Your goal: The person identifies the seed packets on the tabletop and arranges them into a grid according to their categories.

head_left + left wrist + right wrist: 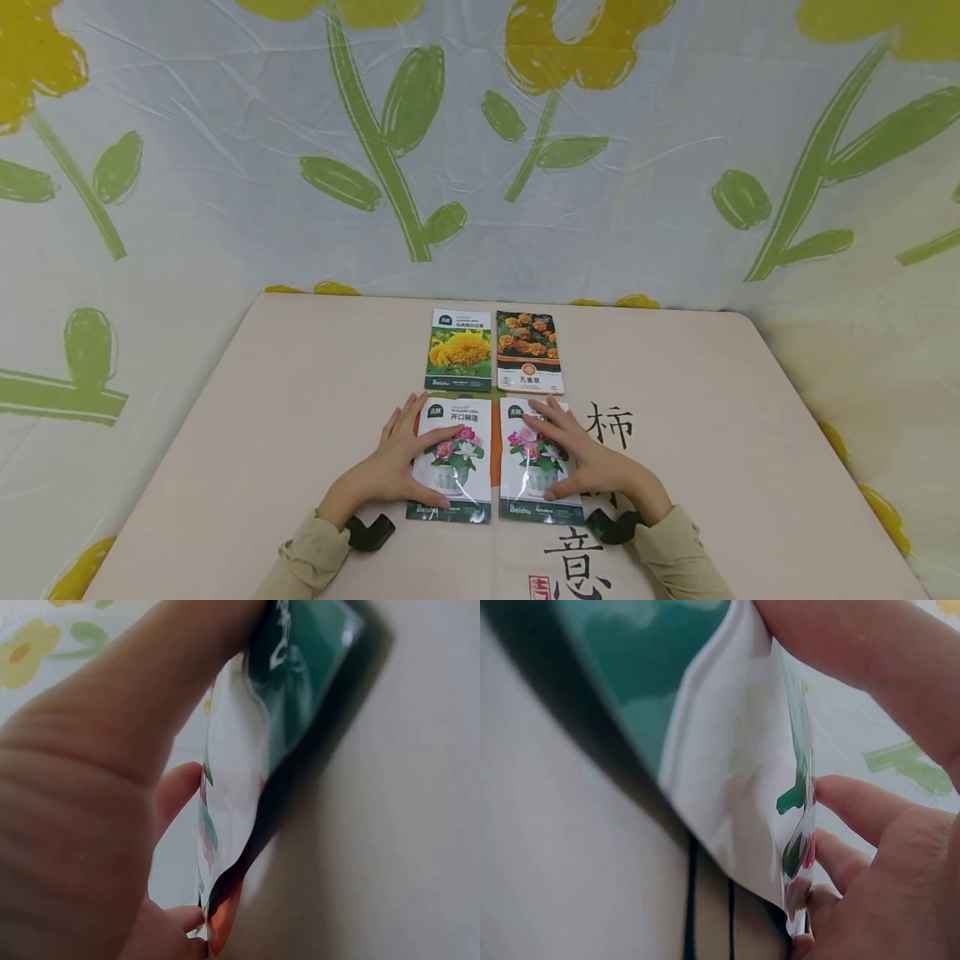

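Two white seed packets with pink flowers in a white pot lie side by side at the table's near middle, the left packet (472,483) and the right packet (517,487). My left hand (393,462) rests on the left packet with fingers spread, thumb on its lower part. On the right packet lies my right hand (592,462), its fingers near the top and its thumb lower down. Both wrist views show fingertips touching the glossy packet faces. Just beyond are a yellow-flower seed packet (460,350) and an orange-flower seed packet (528,350).
The pale tabletop (315,375) carries black brush-written characters (577,562) and a red seal print (539,587). An orange patch (496,458) shows between the near packets. A flower-printed cloth (247,125) hangs behind the table. Black devices (371,533) sit at both wrists.
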A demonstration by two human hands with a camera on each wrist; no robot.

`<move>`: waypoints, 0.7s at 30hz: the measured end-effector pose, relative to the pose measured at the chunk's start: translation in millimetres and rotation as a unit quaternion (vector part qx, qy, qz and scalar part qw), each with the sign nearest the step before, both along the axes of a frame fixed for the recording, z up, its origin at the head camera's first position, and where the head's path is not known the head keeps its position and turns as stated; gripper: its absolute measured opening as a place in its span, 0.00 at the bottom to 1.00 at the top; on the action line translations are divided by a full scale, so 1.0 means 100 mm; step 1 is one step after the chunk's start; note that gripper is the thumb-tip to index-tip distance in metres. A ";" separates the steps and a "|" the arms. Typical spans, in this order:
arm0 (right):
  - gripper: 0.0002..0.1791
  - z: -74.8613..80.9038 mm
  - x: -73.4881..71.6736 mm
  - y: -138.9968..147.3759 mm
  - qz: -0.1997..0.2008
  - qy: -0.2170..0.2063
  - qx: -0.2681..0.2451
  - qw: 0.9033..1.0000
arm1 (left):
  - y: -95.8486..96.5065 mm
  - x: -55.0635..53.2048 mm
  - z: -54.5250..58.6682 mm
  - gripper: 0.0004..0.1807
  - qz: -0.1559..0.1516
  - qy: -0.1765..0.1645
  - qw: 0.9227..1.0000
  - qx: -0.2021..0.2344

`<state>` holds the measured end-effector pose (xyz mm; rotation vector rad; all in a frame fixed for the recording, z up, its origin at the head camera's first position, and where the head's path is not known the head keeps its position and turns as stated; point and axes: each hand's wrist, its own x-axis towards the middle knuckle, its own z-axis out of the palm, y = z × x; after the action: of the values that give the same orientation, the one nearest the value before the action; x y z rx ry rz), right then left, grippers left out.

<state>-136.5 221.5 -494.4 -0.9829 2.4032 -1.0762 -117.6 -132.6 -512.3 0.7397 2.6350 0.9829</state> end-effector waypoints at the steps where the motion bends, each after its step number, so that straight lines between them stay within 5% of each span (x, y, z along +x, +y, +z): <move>1: 0.57 0.00 0.00 0.00 0.001 0.001 -0.001 1.000 | 0.00 0.00 0.00 0.54 0.001 0.000 1.000 0.003; 21: 0.59 0.06 0.04 -0.03 0.003 -0.007 0.004 1.000 | -0.01 0.01 0.01 0.54 0.002 -0.002 1.000 0.011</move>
<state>-132.8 218.3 -488.8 -0.9753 2.3908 -1.0676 -116.6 -134.1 -511.5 0.7365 2.6279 1.0148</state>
